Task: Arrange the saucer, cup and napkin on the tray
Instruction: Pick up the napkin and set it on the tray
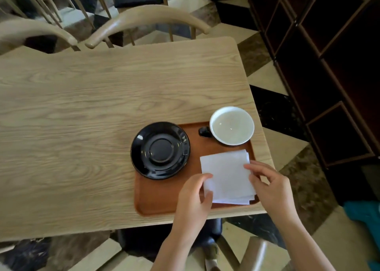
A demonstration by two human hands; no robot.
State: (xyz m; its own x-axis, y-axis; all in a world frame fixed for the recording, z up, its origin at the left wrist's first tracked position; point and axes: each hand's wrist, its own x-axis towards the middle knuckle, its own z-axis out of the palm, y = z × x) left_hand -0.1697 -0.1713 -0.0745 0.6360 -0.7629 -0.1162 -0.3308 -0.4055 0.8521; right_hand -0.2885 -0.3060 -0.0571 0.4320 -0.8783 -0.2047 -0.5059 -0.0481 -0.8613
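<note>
White folded napkin [226, 176] is lying on the reddish wooden tray [156, 205]; my left hand [193, 196] and right hand [267, 184] are pinching its side edges. Tugging unevenly could be fanning the thin layers apart. Glossy black saucer [160, 150] is overhanging the tray's rim, round white-lined cup [232, 125] sitting behind.

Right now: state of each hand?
Left hand: fingers pinching the near-left edge of the napkin, holding it.
Right hand: fingertips on the napkin's right edge, touching it; a firm grip cannot be told.
</note>
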